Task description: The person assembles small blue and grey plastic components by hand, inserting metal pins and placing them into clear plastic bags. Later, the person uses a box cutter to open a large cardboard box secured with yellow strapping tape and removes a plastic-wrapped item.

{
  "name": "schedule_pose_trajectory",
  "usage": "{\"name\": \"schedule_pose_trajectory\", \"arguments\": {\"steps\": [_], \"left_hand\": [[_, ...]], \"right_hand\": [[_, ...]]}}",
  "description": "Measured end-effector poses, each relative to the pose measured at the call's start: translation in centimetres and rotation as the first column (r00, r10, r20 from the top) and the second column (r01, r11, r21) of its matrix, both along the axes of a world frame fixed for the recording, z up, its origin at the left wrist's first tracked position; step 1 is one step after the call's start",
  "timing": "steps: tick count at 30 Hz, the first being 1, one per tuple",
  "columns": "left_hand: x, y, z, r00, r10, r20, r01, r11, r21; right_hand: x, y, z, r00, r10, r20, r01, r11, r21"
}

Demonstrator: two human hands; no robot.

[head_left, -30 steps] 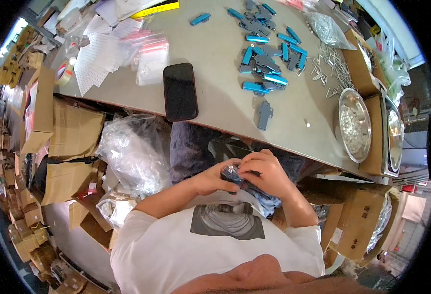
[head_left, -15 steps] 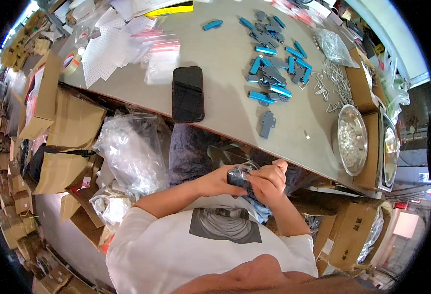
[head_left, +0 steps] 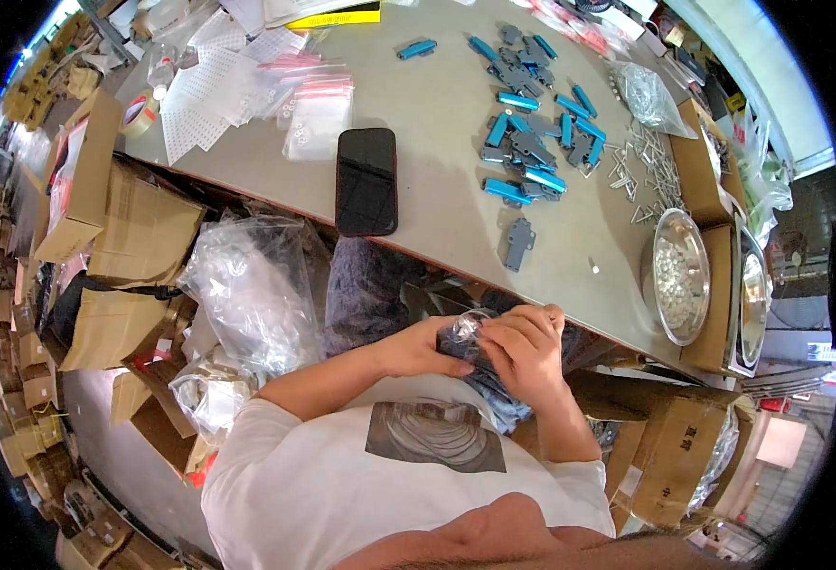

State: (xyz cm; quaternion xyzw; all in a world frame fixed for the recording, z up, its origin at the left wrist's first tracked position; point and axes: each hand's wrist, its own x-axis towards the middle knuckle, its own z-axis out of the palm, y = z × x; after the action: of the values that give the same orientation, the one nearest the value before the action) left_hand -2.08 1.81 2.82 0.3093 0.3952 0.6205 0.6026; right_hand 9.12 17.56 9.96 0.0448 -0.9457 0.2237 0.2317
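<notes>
Just off the table's front edge, my left hand [head_left: 420, 350] is closed round a dark part in a clear plastic bag [head_left: 456, 339]. My right hand [head_left: 529, 356] is closed at the bag's right side, with its thumb and fingers on the shiny clear film; the fingertips are partly hidden. A single dark grey flat part [head_left: 518, 244] lies on the table beyond my hands. Farther back are several blue and grey parts [head_left: 532, 147] in a loose heap. To their left, one blue part [head_left: 417, 49] lies apart.
A black phone [head_left: 366, 182] lies by the table's front edge, near small clear zip bags [head_left: 320, 119]. On the right are loose screws [head_left: 648, 171], a metal bowl [head_left: 663, 312] of small white pieces, and cardboard boxes. A large clear plastic bag [head_left: 252, 285] hangs below the table at left.
My right hand has shifted slightly, with its fingers turning over the bag. My left thumb now lies farther along the dark part. The things on the table stay put.
</notes>
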Motion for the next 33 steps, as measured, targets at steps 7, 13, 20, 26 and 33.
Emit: {"name": "schedule_pose_trajectory", "arguments": {"steps": [7, 13, 20, 26, 33], "left_hand": [[0.1, -0.2, 0.2, 0.988, 0.009, 0.157, -0.006, 1.000, -0.019], [0.0, -0.2, 0.2, 0.996, 0.001, 0.084, -0.001, 1.000, -0.011], [-0.4, -0.3, 0.5, 0.999, 0.011, 0.037, -0.008, 0.998, -0.056], [-0.4, -0.3, 0.5, 0.999, -0.032, 0.035, 0.033, 0.999, -0.008], [-0.5, -0.5, 0.1, 0.995, -0.025, 0.097, 0.033, 0.996, -0.079]], "right_hand": [[0.7, -0.9, -2.1, 0.973, -0.023, -0.229, 0.071, 0.977, 0.201], [0.5, -1.2, -2.4, 0.983, -0.048, -0.178, 0.080, 0.981, 0.177], [0.3, -0.9, -2.1, 0.992, -0.057, -0.113, 0.066, 0.995, 0.075], [-0.8, -0.4, -0.1, 0.992, 0.003, 0.127, 0.002, 0.999, -0.041], [-0.7, 0.5, 0.0, 0.979, 0.125, 0.163, -0.108, 0.988, -0.112]]}}
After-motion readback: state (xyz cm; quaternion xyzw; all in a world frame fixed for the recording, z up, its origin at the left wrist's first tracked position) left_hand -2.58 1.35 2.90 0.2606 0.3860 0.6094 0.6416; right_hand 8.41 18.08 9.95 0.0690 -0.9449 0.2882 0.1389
